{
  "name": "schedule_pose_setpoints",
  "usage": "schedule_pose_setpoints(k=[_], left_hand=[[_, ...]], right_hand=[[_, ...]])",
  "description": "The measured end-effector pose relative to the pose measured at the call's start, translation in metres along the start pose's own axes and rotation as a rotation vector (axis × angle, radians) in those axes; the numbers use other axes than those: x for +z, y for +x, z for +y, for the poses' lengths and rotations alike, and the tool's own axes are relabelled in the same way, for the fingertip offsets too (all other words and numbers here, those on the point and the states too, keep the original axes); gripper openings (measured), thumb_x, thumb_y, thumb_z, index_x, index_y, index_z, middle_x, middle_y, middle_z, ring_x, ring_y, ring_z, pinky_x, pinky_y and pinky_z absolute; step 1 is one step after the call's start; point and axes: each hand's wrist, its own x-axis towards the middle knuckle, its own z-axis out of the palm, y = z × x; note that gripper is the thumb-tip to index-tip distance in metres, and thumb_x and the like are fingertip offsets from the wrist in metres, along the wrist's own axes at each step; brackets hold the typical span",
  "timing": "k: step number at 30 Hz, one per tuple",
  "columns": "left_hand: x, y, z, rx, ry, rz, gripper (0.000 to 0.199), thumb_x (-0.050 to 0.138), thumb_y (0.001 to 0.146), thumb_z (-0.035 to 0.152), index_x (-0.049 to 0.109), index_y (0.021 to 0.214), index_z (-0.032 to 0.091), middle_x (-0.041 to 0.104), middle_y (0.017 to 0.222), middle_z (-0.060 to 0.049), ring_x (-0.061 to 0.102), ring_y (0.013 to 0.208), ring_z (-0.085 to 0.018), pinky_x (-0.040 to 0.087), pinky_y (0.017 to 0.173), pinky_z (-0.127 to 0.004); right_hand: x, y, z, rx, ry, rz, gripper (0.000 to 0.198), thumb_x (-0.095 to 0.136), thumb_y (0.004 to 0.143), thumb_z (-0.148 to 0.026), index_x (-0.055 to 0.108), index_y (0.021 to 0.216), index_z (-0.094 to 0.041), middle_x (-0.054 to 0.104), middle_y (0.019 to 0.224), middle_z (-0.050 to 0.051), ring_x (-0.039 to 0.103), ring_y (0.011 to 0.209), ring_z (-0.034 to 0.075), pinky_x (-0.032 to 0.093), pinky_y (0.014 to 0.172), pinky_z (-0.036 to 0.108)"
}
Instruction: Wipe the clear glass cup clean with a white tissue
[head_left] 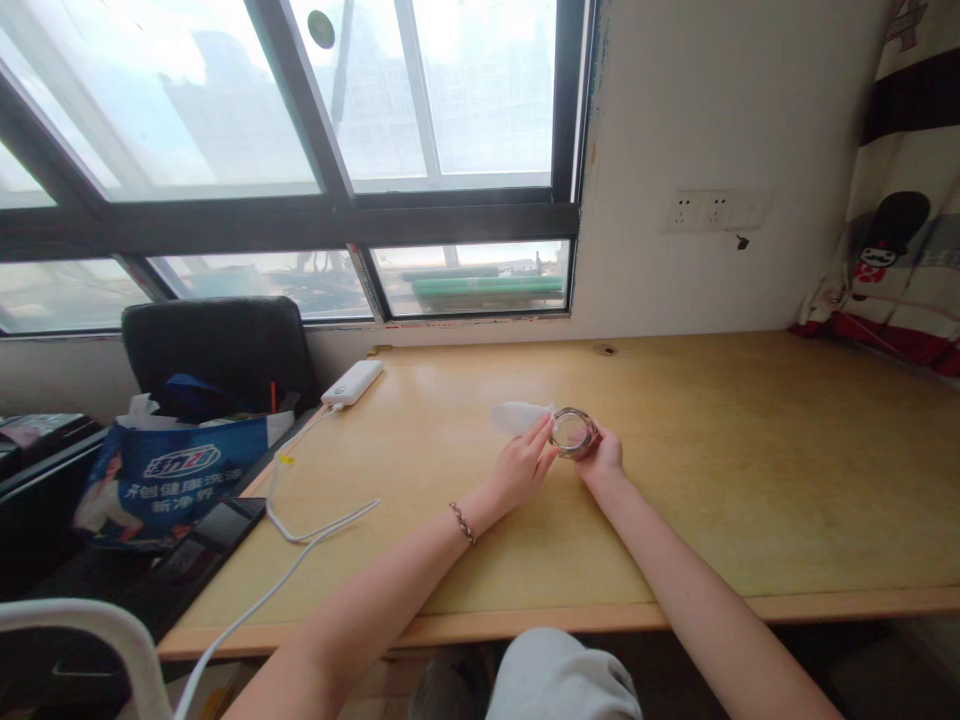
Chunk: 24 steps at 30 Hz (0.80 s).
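Now, glass (pixel 573 432): between the two hands, above the bench (pixel 750 460), its round mouth tipped towards the person; bench contact unclear.
Right hand (pixel 602 460): grip clamped round the glass's right side.
Left hand (pixel 521 465): fingers together at the left rim; whether they pinch the tissue is hidden.
Tissue (pixel 516 416): juts left from the rim, long axis sideways, left hand nearer.

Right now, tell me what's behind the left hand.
A white, tissue-like piece sticks out beyond the left hand; the right hand holds a round object beside it. Any part of the white piece behind the left hand is covered and can't be seen.
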Motion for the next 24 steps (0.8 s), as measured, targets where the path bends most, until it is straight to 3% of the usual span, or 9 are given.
schedule_pose_setpoints(k=[3,7,10,14,18,24], left_hand=[[0.0002,-0.0014,-0.0013,0.060,0.041,-0.001,0.043,0.032,0.086,0.028,0.034,0.125,0.011,0.035,0.131,-0.014,0.036,0.119,-0.019,0.037,0.095,-0.033],[0.0005,-0.0029,-0.0025,0.197,0.082,-0.005,0.044,0.032,0.086,0.029,0.033,0.126,0.011,0.035,0.130,-0.015,0.033,0.121,-0.021,0.039,0.093,-0.035],[0.0015,-0.0035,-0.0020,0.296,0.065,-0.029,0.044,0.033,0.085,0.029,0.033,0.125,0.010,0.039,0.128,-0.015,0.034,0.120,-0.022,0.036,0.096,-0.037],[0.0026,-0.0033,-0.0014,0.265,0.076,-0.033,0.046,0.034,0.085,0.031,0.032,0.126,0.011,0.047,0.119,-0.015,0.037,0.117,-0.024,0.037,0.094,-0.040],[0.0036,-0.0030,-0.0036,0.206,0.091,0.011,0.044,0.033,0.085,0.031,0.034,0.124,0.010,0.043,0.123,-0.017,0.038,0.116,-0.024,0.037,0.094,-0.039],[0.0007,-0.0033,-0.0009,0.316,0.041,-0.034,0.045,0.033,0.085,0.032,0.033,0.126,0.012,0.041,0.125,-0.015,0.036,0.118,-0.023,0.036,0.096,-0.039]], right_hand=[[-0.0012,0.0015,-0.0034,0.058,0.022,0.081,0.024,0.036,0.075,-0.015,0.057,0.063,-0.014,0.062,0.056,0.003,0.057,0.052,0.013,0.048,0.055,0.027],[-0.0020,0.0015,-0.0055,0.025,0.024,0.039,0.025,0.035,0.074,-0.016,0.057,0.063,-0.015,0.062,0.059,0.002,0.058,0.054,0.013,0.048,0.056,0.027],[-0.0026,0.0010,-0.0049,0.024,0.020,0.027,0.024,0.036,0.074,-0.017,0.054,0.058,-0.016,0.059,0.051,0.001,0.054,0.046,0.012,0.046,0.049,0.024],[-0.0021,0.0000,-0.0042,0.043,0.037,0.047,0.024,0.037,0.074,-0.017,0.053,0.055,-0.017,0.055,0.045,-0.001,0.051,0.041,0.011,0.044,0.044,0.023],[-0.0007,-0.0010,-0.0048,0.016,0.019,0.036,0.022,0.039,0.073,-0.018,0.058,0.063,-0.017,0.063,0.057,0.001,0.058,0.053,0.014,0.048,0.053,0.026],[0.0006,-0.0036,-0.0065,0.045,0.016,0.016,0.025,0.037,0.075,-0.018,0.059,0.064,-0.016,0.064,0.061,0.003,0.059,0.055,0.014,0.048,0.052,0.026]])
